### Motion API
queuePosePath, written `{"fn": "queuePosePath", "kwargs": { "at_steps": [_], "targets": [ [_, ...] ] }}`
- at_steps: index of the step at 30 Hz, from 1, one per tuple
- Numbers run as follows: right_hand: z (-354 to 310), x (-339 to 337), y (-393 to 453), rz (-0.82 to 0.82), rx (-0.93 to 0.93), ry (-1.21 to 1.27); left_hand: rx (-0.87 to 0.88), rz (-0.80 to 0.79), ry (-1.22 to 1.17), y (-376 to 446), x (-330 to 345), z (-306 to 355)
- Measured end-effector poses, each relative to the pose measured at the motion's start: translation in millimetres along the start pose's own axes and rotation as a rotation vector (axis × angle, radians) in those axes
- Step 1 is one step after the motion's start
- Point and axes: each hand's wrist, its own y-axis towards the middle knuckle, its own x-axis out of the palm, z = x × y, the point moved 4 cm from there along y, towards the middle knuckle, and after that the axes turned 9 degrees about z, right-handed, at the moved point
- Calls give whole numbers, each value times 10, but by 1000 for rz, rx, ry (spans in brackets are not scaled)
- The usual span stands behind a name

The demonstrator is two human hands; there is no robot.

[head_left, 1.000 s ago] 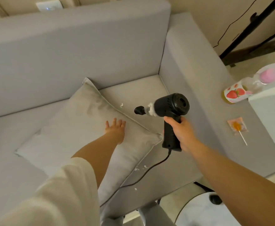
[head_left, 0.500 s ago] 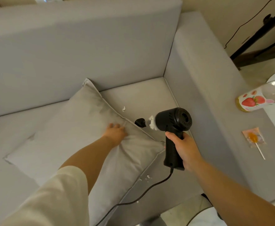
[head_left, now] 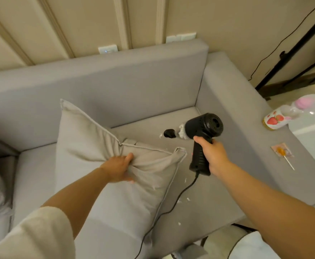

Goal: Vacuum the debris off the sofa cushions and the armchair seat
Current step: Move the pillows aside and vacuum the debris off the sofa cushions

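Left hand [head_left: 118, 170] bunches the soft, light pillow [head_left: 104, 165] at frame center (grab fabric near the corner, it'll fold), right hand [head_left: 211, 154] wraps the vac [head_left: 199, 135] grip, nozzle near crumbs [head_left: 185, 200] on the sofa [head_left: 199, 193] seat, lower right.

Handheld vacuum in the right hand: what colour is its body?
Black handheld vacuum, with a black cord; the head view shows it best.

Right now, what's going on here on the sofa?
A person is vacuuming a grey sofa. The right hand grips a black corded handheld vacuum, nozzle near a white crumb. The left hand grips the pillow, its edge bunched. More crumbs lie on the seat.
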Motion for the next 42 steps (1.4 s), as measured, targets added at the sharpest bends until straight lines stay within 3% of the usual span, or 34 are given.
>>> {"fn": "queuePosePath", "kwargs": {
  "at_steps": [7,11,21,23,26,28,33,36,42],
  "targets": [
    [-196,440,-478,-74,-49,-13,-108,99,87,-769,-371,-626],
    [-319,686,-653,-137,-106,-40,-181,238,156,-1080,-632,-997],
    [-509,851,-636,-154,-225,-119,-357,612,164,-867,-1285,-1532],
    [-462,826,-572,-134,-208,-131,-481,534,151,-755,-1199,-1600],
    [-340,769,-470,-104,-167,-156,-660,288,68,-654,-865,-1600],
    [-273,731,-420,-95,-149,-168,-651,179,32,-595,-650,-1543],
    [-213,747,-332,-89,-132,-166,-582,102,16,-466,-511,-1391],
    [-242,820,-353,-106,-122,-133,-453,17,-111,-378,-546,-1113],
    [-444,955,-450,-169,-160,-49,50,-316,-630,-336,-571,258]
  ]
}}
